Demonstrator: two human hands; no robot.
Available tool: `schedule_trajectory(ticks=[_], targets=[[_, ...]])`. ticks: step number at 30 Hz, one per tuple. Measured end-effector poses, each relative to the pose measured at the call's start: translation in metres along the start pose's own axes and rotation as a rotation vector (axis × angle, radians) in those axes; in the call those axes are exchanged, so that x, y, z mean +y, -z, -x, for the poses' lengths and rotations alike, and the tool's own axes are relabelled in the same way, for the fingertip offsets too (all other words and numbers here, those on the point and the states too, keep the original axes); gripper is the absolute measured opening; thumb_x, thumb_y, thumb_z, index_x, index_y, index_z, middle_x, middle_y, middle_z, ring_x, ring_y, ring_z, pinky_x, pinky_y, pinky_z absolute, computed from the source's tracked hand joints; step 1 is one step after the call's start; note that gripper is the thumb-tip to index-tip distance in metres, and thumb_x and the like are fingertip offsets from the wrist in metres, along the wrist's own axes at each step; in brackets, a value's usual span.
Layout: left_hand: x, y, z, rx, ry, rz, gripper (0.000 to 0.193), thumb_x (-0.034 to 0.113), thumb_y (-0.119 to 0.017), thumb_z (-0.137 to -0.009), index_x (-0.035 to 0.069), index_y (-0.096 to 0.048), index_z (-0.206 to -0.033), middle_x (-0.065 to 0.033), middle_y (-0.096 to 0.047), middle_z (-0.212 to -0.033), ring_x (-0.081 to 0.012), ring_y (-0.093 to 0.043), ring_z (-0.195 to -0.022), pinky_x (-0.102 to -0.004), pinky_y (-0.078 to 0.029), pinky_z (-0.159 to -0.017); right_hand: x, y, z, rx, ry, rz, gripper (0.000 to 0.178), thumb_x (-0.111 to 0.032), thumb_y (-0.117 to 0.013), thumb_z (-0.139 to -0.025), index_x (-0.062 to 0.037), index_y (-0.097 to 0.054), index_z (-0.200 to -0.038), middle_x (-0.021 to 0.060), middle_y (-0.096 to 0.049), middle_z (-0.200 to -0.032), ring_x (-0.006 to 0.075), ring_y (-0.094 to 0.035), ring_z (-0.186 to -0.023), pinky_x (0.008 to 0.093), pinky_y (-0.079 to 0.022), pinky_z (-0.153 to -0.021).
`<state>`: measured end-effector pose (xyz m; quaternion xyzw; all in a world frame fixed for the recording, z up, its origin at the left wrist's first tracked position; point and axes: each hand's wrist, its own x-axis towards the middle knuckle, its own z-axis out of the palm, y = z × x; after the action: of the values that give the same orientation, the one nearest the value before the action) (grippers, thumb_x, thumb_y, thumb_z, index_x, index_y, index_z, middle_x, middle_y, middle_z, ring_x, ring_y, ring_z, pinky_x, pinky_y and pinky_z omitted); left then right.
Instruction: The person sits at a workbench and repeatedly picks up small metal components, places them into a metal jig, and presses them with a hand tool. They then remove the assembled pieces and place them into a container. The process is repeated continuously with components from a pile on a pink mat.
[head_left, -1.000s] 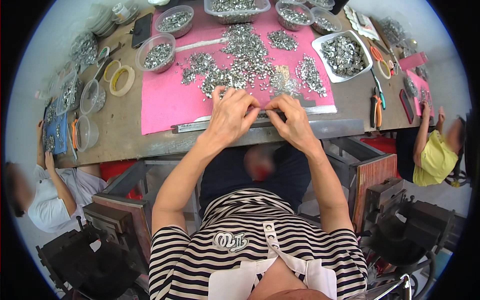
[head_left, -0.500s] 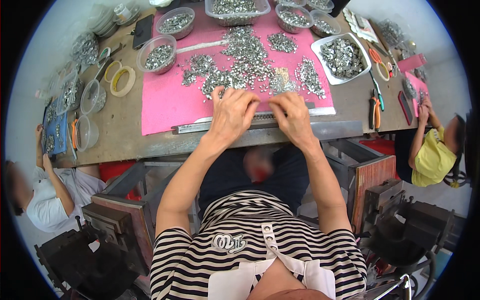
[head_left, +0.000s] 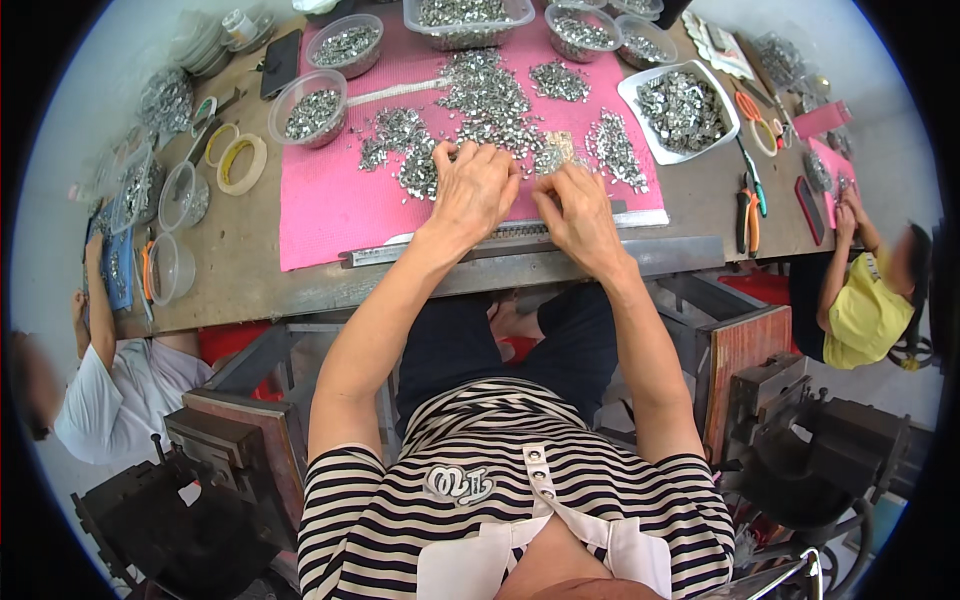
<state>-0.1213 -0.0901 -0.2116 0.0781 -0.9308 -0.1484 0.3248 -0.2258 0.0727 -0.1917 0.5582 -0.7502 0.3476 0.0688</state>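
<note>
My left hand [head_left: 472,190] is over the near edge of a heap of small shiny metal pieces [head_left: 487,95], its fingers curled and their tips hidden beneath it. My right hand [head_left: 580,215] is closed beside it, thumb and fingers drawn together, close to a gold-and-silver patch of pieces [head_left: 555,150]. Whatever either hand pinches is too small or too covered to make out. Below both hands a long metal rail with a toothed row [head_left: 515,231] lies along the front of the pink mat [head_left: 320,215].
Plastic tubs of metal pieces [head_left: 312,108] line the back, and a white square bowl [head_left: 640,100] stands right. Pliers [head_left: 748,215] and a red-black bar [head_left: 808,212] lie further right. Tape rolls [head_left: 242,165] sit left. Co-workers [head_left: 130,385] [head_left: 865,310] work at either side.
My left hand has moved forward from the rail to the heap, its fingers bending over the pieces. My right hand has shifted slightly. The left co-worker's arm reaches further forward.
</note>
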Motion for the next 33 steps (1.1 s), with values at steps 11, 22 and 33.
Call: schedule_trajectory(ticks=[11,22,33], targets=[[0.003,0.021,0.016,-0.103,0.107,0.092,0.006,0.016,-0.075,-0.087,0.011,-0.072,-0.088,-0.0040,-0.068,-0.084,-0.0254,-0.060,-0.088,-0.0482,-0.035,-0.091,-0.021,0.009,0.026,-0.070,0.047,-0.119,0.012,-0.002,-0.075,-0.086,-0.0045,-0.069,-0.096,0.0084,-0.065,-0.095,0.0275,-0.061,-0.089,0.0391,-0.043,-0.083],[0.012,0.032,0.019,-0.082,0.019,0.075,0.008,0.016,-0.077,-0.089,0.011,-0.073,-0.094,-0.0027,-0.065,-0.087,-0.0235,-0.059,-0.090,-0.0482,-0.035,-0.099,0.013,-0.018,-0.017,0.016,0.025,0.101,0.007,-0.011,-0.075,-0.087,-0.0076,-0.074,-0.093,0.0084,-0.064,-0.091,0.0288,-0.063,-0.091,0.0426,-0.044,-0.082],[0.044,0.025,0.041,-0.033,0.016,0.167,0.010,0.014,-0.077,-0.086,0.011,-0.069,-0.091,-0.0023,-0.063,-0.089,-0.0231,-0.061,-0.092,-0.0493,-0.037,-0.101,0.011,-0.009,-0.009,-0.025,-0.050,-0.062,0.007,-0.008,-0.073,-0.089,-0.0035,-0.069,-0.093,0.0105,-0.064,-0.090,0.0311,-0.062,-0.086,0.0432,-0.043,-0.081]])
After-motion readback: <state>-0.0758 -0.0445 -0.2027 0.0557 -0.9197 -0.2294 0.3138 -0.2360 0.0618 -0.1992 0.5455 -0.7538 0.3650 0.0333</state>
